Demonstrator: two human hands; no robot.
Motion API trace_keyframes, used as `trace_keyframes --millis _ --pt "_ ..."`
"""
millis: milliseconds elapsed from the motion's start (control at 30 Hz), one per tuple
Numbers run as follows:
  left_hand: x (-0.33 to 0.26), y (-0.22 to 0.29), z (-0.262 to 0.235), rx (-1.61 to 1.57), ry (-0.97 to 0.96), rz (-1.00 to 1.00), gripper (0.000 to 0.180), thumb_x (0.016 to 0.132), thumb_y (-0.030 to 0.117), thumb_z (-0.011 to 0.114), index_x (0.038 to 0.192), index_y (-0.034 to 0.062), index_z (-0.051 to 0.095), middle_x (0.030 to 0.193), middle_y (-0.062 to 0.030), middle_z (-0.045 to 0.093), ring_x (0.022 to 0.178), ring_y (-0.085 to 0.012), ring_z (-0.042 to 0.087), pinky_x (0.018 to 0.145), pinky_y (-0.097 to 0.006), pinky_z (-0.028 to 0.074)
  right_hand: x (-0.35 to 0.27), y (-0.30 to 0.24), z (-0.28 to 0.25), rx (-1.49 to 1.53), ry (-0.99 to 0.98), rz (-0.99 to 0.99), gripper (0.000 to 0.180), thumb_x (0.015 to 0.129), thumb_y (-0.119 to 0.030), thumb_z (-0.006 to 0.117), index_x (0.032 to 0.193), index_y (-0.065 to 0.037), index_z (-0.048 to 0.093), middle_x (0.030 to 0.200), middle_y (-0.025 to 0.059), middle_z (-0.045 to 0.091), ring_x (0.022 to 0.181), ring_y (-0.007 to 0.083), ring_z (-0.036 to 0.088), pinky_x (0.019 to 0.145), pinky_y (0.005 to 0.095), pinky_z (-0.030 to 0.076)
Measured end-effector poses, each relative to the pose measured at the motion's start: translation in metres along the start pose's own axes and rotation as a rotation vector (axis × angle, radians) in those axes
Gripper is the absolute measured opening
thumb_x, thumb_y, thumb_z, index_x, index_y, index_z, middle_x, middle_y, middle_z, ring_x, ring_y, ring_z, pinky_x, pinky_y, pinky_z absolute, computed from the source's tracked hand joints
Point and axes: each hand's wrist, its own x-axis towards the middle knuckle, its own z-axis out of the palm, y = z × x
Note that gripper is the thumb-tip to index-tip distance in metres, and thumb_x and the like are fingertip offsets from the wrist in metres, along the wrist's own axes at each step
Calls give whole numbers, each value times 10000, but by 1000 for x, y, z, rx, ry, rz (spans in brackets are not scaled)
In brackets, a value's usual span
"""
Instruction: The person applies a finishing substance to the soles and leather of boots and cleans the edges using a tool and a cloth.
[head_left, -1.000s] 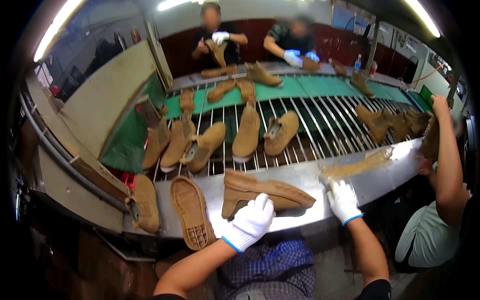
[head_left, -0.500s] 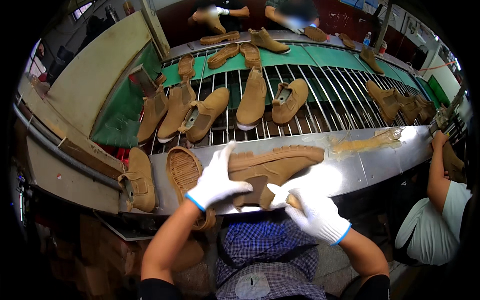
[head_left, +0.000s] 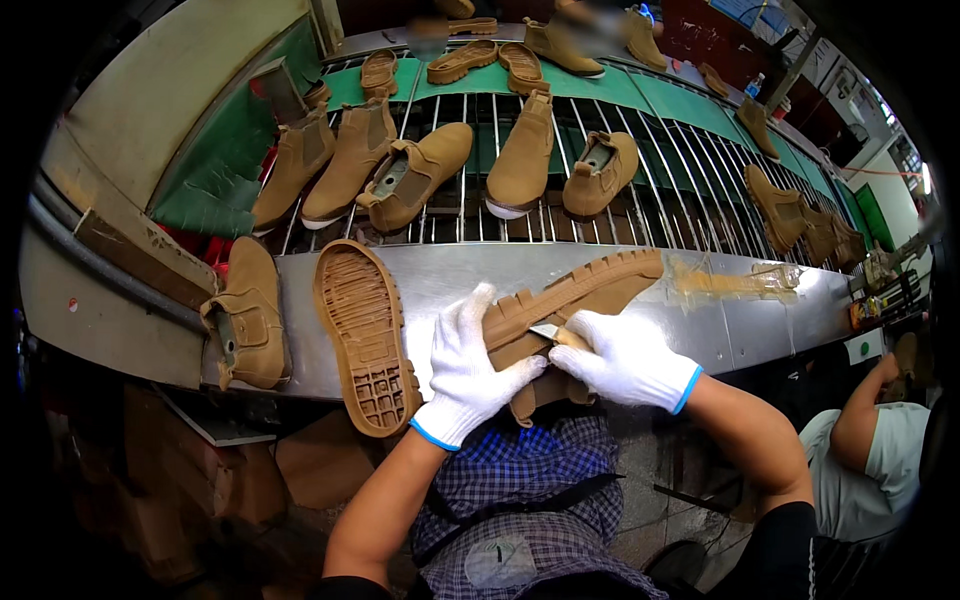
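Note:
A tan boot lies on its side on the steel bench, sole edge up. My left hand, in a white glove, presses on the boot's heel end and grips it. My right hand, also gloved, holds a small metal blade against the seam between sole and upper. A loose tan sole lies tread up just left of my left hand. Another tan boot lies on its side at the bench's left end.
Beyond the bench, several tan boots stand on a barred conveyor with green belt sections. Glue smears mark the bench at right. A person in a pale shirt works at lower right. Cardboard boxes sit under the bench.
My view has tipped down and closer. Both hands have come together on the boot, which has been drawn toward me and turned sole edge up; the right hand now holds the blade against it.

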Motion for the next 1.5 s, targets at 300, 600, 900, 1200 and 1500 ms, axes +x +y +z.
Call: trace_keyframes --millis 300,600,900,1200,1500 --pt "1 3 -6 34 29 52 1049 717 383 988 1528 -8 449 1333 -241 534 1193 -401 562 1041 -513 519 -6 -7 8 -284 179 -301 318 1029 -306 666 982 6 625 764 166 708 638 330 721 600 453 576" --pt "2 -8 -2 22 49 76 1055 703 349 964 1534 -58 457 1315 -231 560 1195 -388 586 1056 -508 496 7 -8 25 413 -62 -54 424 1002 -381 630 1052 40 642 943 294 727 936 447 736 846 502 573" --pt "-5 2 2 112 29 154 1032 756 400 948 1516 -71 432 1340 -258 508 1176 -402 578 1035 -497 510 -48 8 -22 -377 273 -467 275 1000 -264 668 1015 4 612 694 163 679 633 338 735 576 443 591" --pt "-2 9 1 102 20 192 646 798 322 898 1368 74 723 1457 -290 449 1269 -423 550 1081 -498 513 -38 21 13 -274 91 -45 436 1038 -502 660 1147 -85 592 785 145 723 702 361 750 627 472 597" --pt "36 45 -24 244 -10 468 494 777 249 904 1225 87 775 1465 -252 571 1342 -483 525 1169 -576 439 -63 51 -25 -349 332 33 421 1049 -478 623 1075 -59 629 817 163 725 715 366 734 642 476 589"
